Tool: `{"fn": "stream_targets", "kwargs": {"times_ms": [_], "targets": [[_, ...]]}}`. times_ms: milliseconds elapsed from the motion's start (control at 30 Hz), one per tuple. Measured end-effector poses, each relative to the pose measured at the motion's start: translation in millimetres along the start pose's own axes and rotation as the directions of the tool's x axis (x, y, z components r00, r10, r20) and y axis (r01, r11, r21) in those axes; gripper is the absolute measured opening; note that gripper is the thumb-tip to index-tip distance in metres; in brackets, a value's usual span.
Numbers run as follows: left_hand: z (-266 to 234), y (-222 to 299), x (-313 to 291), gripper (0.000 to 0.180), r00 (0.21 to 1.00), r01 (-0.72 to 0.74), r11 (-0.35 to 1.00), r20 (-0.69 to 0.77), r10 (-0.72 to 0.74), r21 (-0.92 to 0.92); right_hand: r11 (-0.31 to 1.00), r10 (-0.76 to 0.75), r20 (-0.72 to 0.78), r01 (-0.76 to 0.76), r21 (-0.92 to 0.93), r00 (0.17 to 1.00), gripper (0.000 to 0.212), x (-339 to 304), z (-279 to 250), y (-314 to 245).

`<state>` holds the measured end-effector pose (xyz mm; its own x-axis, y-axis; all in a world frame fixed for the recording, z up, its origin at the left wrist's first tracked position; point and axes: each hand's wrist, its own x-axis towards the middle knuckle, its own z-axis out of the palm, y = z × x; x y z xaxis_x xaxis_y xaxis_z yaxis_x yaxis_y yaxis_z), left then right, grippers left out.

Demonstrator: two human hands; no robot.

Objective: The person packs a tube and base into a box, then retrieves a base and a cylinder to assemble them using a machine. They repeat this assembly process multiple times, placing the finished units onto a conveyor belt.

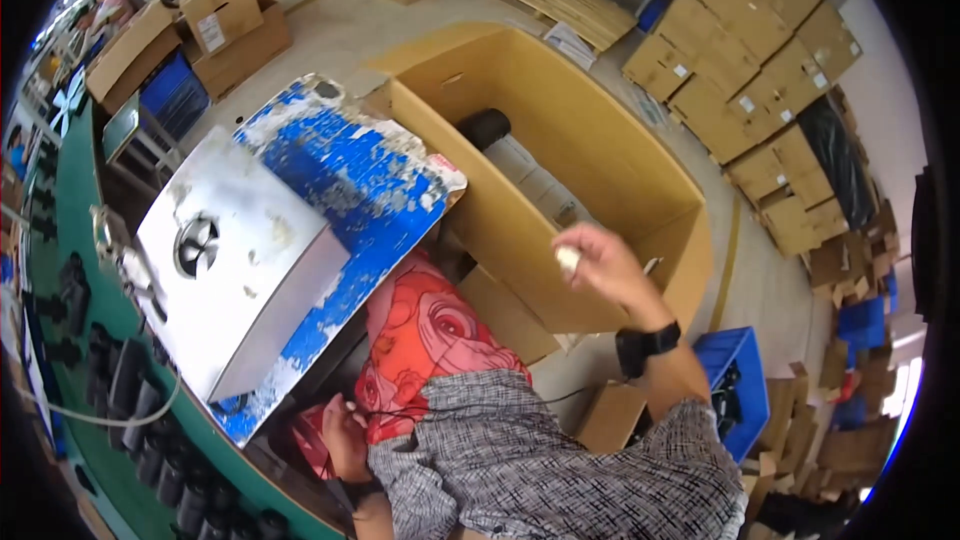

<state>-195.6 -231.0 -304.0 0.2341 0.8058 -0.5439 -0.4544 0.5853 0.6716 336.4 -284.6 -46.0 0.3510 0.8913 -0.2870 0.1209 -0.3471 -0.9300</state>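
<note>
My right hand (608, 270) is raised over the near right side of a large open cardboard box (545, 285). Its fingers pinch a small whitish piece (569, 259), too small to name. Low by my lap, my left hand (346, 440) has curled fingers beside a red patterned cloth (440, 325); whether anything is inside them is hidden. A thin dark cable (400, 411) runs from near that hand across my lap. Inside the box, a pale grey stack (535, 175) lies along the left wall, with a black rounded object (484, 127) at its far end.
To my left, a silver metal housing (250, 250) with a round fan opening stands on a worn blue tabletop (345, 170). Beyond it, a green bench (75, 200) carries several black devices (130, 380). A blue bin (735, 370) stands at right; stacked cartons (750, 50) line the wall.
</note>
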Motion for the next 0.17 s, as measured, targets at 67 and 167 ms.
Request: {"fn": "stream_targets", "kwargs": {"times_ms": [67, 167], "targets": [[23.6, 22.1, -8.8, 0.044, 0.999, 0.024, 0.979, 0.037, -0.032, 0.201, 0.998, -0.064, -0.028, 0.064, -0.002, 0.998, 0.031, 44.8, -36.9, -4.0], [79.0, 70.3, -21.0, 0.045, 0.989, -0.064, 0.764, 0.145, -0.039, 0.642, 0.985, -0.031, -0.058, 0.021, -0.174, 0.998, 0.03, 151.7, -91.1, 44.4]]}}
